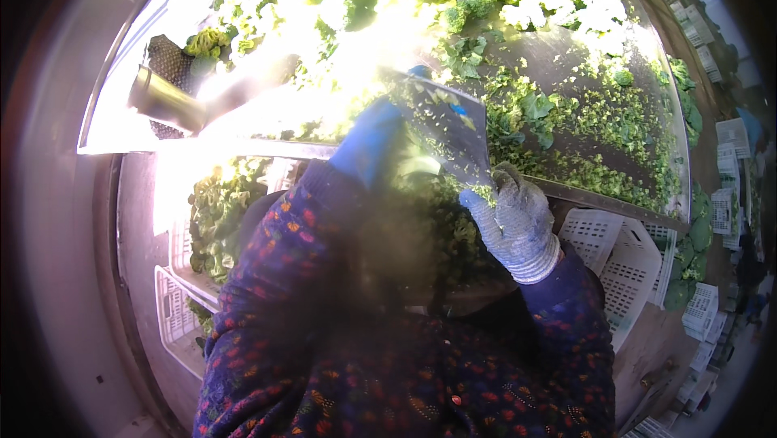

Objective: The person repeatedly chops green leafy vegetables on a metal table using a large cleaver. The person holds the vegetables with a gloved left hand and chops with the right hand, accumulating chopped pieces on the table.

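My right hand (514, 223), in a grey knitted glove, is closed on a wide cleaver (445, 130), its dark blade raised at a slant and speckled with green bits. My left hand (368, 134), in a blue glove, is just left of the blade, its fingers partly behind it and washed out by glare, so what it grips is unclear. Beyond both hands is a metal table (587, 74) strewn with chopped green scraps, leaves and broccoli-like florets (473, 9). More greens lie in shadow below my hands.
A white crate (615, 284) stands right of me; a crate of leafy greens (231, 211) and another crate (174, 308) are at my left. A metal cylinder (166, 98) lies on dark mesh at the table's left. Stacked crates (728, 150) line the far right.
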### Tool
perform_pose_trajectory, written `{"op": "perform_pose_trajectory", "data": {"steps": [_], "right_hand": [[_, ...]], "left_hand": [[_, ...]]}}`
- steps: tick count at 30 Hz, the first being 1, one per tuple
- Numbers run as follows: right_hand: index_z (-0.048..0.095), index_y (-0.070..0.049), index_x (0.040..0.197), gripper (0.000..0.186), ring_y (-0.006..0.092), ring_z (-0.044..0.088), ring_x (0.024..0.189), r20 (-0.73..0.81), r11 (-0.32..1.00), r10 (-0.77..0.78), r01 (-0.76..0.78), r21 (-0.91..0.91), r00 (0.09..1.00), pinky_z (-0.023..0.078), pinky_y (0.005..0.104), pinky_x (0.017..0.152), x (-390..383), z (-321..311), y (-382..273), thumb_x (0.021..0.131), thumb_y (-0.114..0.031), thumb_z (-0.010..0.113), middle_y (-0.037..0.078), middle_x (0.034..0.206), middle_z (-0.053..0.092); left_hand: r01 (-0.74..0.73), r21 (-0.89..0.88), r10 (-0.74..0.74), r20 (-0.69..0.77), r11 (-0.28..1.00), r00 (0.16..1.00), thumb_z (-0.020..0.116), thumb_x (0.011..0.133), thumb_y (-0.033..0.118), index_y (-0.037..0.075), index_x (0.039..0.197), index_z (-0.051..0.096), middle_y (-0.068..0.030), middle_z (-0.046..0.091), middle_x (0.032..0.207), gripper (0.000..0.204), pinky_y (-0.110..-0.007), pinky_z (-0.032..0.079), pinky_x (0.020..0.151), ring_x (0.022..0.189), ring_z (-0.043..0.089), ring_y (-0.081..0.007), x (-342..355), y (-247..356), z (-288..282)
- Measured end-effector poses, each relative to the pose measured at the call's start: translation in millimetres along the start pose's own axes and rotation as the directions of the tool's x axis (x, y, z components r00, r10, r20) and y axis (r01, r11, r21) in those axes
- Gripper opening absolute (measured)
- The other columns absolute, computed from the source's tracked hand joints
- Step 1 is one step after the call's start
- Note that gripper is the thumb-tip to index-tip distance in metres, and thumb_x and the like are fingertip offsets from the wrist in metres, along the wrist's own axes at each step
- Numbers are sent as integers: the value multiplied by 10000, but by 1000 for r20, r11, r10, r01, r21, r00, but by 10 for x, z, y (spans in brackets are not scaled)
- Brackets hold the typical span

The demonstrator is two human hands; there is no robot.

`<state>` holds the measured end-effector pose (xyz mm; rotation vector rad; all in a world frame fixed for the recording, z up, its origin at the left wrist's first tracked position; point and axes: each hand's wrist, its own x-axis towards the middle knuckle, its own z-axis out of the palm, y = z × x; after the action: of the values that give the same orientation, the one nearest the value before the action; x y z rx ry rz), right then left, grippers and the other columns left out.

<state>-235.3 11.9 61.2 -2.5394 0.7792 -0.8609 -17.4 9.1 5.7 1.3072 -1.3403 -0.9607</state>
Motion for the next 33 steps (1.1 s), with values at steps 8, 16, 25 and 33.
{"op": "perform_pose_trajectory", "data": {"steps": [8, 16, 25, 33], "right_hand": [[558, -48, 1032, 267, 310, 629, 703, -81, 974, 164, -148, 173, 983, 498, 375, 585, 26, -36, 39, 801, -134, 659, 135, 854, 618], [562, -58, 1031, 258, 289, 598, 638, -97, 990, 19, -6, 138, 995, 465, 368, 530, 22, -36, 36, 795, -105, 655, 131, 816, 573], [512, -59, 1092, 355, 292, 591, 607, -45, 992, -43, 48, 113, 998, 473, 352, 504, 21, 35, 57, 769, -57, 658, 136, 822, 578], [541, -6, 1105, 328, 360, 617, 790, 25, 950, 154, -155, 271, 988, 502, 395, 683, 21, 22, 30, 833, -159, 643, 187, 918, 628]], "left_hand": [[-213, -372, 167, -151, 904, 974, 645, 833, 259, 18, 1368, 333, -73, 564, 1123, 665, -328, 485, 780, 982, 538, -184, -98, 588, 195], [345, -684, -272, 217, 643, 938, 657, 763, -47, 4, 1400, 250, -162, 600, 1096, 758, -271, 526, 720, 888, 642, -226, -206, 626, 45], [424, -698, -331, 274, 578, 903, 638, 772, -45, 11, 1429, 138, -182, 646, 978, 827, -255, 508, 715, 880, 651, -234, -287, 600, -27], [265, -642, -97, 285, 720, 954, 584, 810, -25, 51, 1274, 369, -175, 623, 981, 517, -328, 507, 791, 900, 636, -243, -300, 540, -54]]}}
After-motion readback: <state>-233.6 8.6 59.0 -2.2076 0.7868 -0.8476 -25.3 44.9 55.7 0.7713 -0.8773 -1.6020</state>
